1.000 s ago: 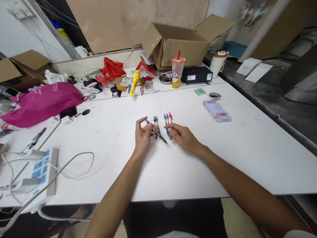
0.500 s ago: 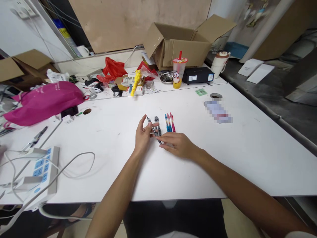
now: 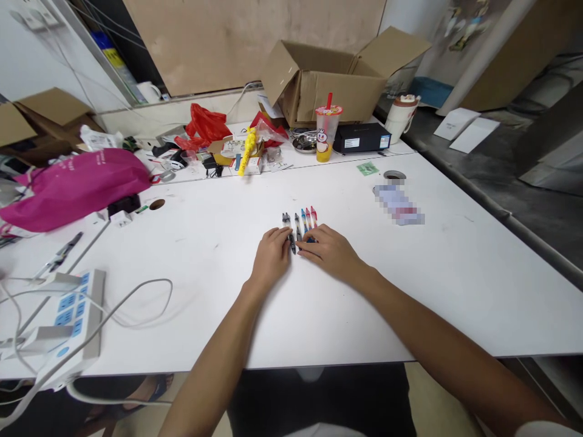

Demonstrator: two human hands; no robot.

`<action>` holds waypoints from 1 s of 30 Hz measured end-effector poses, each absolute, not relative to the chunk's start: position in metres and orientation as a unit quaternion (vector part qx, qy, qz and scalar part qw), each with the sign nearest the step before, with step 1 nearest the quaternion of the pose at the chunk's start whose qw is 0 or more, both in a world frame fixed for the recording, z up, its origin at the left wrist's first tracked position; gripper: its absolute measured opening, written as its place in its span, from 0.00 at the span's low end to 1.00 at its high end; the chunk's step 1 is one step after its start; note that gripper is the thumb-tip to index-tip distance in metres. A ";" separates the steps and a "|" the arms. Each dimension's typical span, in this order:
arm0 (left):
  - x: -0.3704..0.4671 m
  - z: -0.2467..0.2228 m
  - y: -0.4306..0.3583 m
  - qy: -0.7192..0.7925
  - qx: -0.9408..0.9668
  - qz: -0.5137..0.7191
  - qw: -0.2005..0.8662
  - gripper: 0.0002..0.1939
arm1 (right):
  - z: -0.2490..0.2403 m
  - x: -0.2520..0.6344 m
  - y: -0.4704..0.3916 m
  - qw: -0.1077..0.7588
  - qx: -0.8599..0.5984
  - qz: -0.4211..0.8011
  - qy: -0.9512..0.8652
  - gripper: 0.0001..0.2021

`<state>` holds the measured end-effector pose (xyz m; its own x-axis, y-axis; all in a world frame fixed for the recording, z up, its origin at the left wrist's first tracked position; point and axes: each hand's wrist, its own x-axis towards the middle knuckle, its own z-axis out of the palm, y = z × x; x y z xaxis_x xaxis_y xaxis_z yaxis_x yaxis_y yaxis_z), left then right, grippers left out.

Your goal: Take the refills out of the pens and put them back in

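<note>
Several pens lie side by side on the white table [image 3: 182, 303], pointing away from me. At the left of the row are dark-capped pens, one of them a black pen [image 3: 292, 243]; beside them sits another dark pen [image 3: 297, 224]. A blue pen [image 3: 304, 218] and two pink-red pens, one a pink pen [image 3: 314, 213], form the right side. My left hand [image 3: 272, 255] has its fingers together on the leftmost pens. My right hand [image 3: 332, 250] is closed round the lower part of the row, its fingertips by the dark and blue pens; its exact hold is partly hidden.
A power strip [image 3: 93, 315] with looping cables lies at the left, near a magenta bag [image 3: 82, 185]. At the back stand a drink cup [image 3: 325, 136], a cardboard box [image 3: 337, 91] and a black box [image 3: 362, 138]. A blurred item [image 3: 398, 205] lies right of the pens.
The dark pen raised between both hands is now down in the row. My left hand has turned palm-down onto the left pens; my right hand has shifted slightly up and right.
</note>
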<state>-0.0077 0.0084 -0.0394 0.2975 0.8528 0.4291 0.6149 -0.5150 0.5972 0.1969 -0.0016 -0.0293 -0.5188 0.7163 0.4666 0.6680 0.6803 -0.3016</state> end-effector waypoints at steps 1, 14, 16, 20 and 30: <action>-0.008 -0.040 0.008 0.463 0.794 0.363 0.155 0.19 | -0.030 0.197 -0.001 0.281 -0.398 0.034 -0.873 0.13; -0.006 -0.040 0.008 0.470 0.789 0.359 0.164 0.20 | -0.032 0.204 0.002 0.256 -0.407 0.030 -0.876 0.12; -0.006 -0.041 0.008 0.475 0.779 0.366 0.182 0.24 | -0.032 0.201 0.001 0.265 -0.404 0.027 -0.875 0.15; -0.007 -0.044 0.007 0.470 0.751 0.401 0.232 0.29 | -0.034 0.189 -0.002 0.259 -0.392 0.032 -0.882 0.19; -0.007 -0.042 0.007 0.476 0.763 0.375 0.225 0.29 | -0.028 0.182 -0.005 0.251 -0.407 0.036 -0.877 0.15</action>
<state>-0.0070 0.0069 -0.0418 0.2649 0.8955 0.3577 0.5570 -0.4449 0.7013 0.1816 -0.0049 -0.0277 -0.5424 0.7331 0.4102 0.6966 0.6655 -0.2681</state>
